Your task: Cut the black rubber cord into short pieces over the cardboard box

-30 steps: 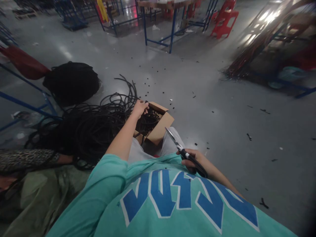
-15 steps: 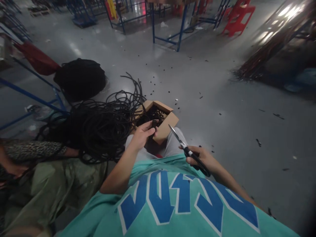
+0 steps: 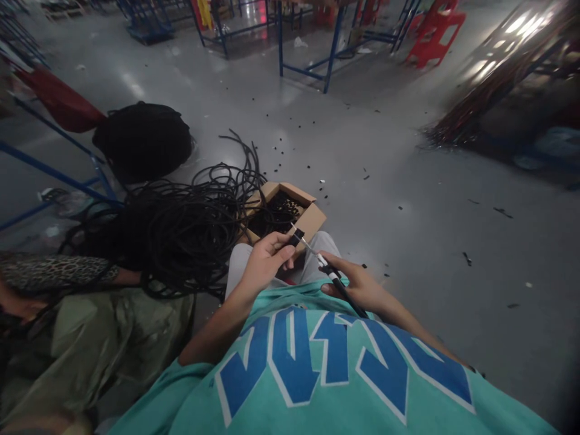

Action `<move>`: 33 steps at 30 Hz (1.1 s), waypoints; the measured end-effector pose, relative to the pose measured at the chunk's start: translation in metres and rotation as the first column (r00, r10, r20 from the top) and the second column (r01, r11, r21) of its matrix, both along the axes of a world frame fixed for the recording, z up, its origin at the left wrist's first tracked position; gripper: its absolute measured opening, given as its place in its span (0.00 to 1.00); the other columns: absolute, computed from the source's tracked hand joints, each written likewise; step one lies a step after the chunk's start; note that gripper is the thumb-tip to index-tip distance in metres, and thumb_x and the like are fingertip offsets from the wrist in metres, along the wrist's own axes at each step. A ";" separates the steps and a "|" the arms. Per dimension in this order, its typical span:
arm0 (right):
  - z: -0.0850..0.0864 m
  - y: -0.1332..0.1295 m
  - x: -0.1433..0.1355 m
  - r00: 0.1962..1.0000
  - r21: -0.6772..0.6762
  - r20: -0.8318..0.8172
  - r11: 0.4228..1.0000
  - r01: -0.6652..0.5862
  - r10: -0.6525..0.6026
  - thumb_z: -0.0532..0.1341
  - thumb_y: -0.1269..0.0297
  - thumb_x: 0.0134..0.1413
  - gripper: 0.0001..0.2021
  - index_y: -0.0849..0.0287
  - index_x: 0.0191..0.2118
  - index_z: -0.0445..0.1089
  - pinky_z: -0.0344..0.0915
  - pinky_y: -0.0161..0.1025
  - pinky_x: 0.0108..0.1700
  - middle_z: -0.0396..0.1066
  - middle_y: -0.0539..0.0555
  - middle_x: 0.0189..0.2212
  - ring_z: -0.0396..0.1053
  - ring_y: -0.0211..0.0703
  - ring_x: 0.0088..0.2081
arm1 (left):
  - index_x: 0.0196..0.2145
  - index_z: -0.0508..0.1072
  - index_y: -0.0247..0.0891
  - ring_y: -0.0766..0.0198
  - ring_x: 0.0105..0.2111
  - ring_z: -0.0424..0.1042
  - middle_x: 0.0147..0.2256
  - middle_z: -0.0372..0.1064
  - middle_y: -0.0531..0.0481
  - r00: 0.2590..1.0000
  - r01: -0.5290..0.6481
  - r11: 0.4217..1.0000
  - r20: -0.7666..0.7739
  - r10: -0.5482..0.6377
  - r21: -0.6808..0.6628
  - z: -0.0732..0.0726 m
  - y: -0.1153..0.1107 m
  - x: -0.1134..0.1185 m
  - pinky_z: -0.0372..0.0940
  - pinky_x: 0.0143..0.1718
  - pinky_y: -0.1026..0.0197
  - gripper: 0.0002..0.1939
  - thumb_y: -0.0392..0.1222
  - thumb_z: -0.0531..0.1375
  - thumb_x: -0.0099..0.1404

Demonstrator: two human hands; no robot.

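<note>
Just in front of my lap, my left hand point(image 3: 267, 261) pinches a short black piece point(image 3: 296, 236), whose end sticks out past the fingertips. My right hand point(image 3: 356, 281) is wrapped round the black handles of a pair of scissors point(image 3: 333, 276). The metal blades reach up and left and meet the black piece near its end. Beyond both hands an open cardboard box point(image 3: 312, 221) holds many small black pieces. A large tangle of black cord point(image 3: 181, 232) lies left of the box, with some strands running over its edge.
A black bundle point(image 3: 142, 142) and a blue metal frame point(image 3: 58, 172) stand at the left. Another person's hand point(image 3: 22, 302) is at the lower left. A blue-legged table point(image 3: 333, 54) and red stool point(image 3: 437, 36) stand farther off. Black scraps dot the floor.
My right hand has brought the scissors left and up to the black piece. My left hand has moved slightly right and down, and the piece now tilts to the right.
</note>
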State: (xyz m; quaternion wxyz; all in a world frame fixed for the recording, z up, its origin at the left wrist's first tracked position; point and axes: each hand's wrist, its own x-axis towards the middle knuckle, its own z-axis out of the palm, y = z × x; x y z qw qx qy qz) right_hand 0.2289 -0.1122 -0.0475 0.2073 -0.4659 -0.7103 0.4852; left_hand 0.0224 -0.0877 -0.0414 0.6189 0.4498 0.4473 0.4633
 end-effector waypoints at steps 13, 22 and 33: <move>0.009 0.000 -0.009 1.000 0.046 0.005 0.999 -0.023 0.022 0.61 0.54 0.45 0.31 0.57 0.56 0.60 0.59 0.51 0.51 0.66 0.60 0.50 0.63 0.56 0.52 | 0.28 0.69 0.34 0.73 0.16 0.61 0.17 0.62 0.56 0.987 0.109 0.994 -0.115 -0.108 0.007 0.005 -0.006 -0.002 0.56 0.19 0.69 0.12 0.47 0.62 0.53; 0.009 -0.002 -0.010 0.998 0.076 -0.061 0.997 0.010 -0.005 0.63 0.54 0.42 0.28 0.57 0.51 0.66 0.63 0.45 0.44 0.71 0.56 0.41 0.67 0.52 0.43 | 0.29 0.70 0.33 0.72 0.16 0.61 0.19 0.64 0.55 0.988 0.131 0.991 -0.081 -0.128 0.024 0.011 -0.006 -0.002 0.56 0.18 0.68 0.16 0.51 0.63 0.50; 0.008 -0.003 -0.011 0.972 -0.102 -0.231 0.995 0.010 -0.033 0.65 0.58 0.40 0.26 0.60 0.49 0.68 0.62 0.42 0.44 0.72 0.53 0.39 0.68 0.51 0.42 | 0.36 0.64 0.36 0.75 0.13 0.60 0.22 0.65 0.56 0.974 0.186 0.983 0.130 -0.183 -0.010 0.006 -0.001 -0.003 0.51 0.13 0.71 0.21 0.47 0.65 0.48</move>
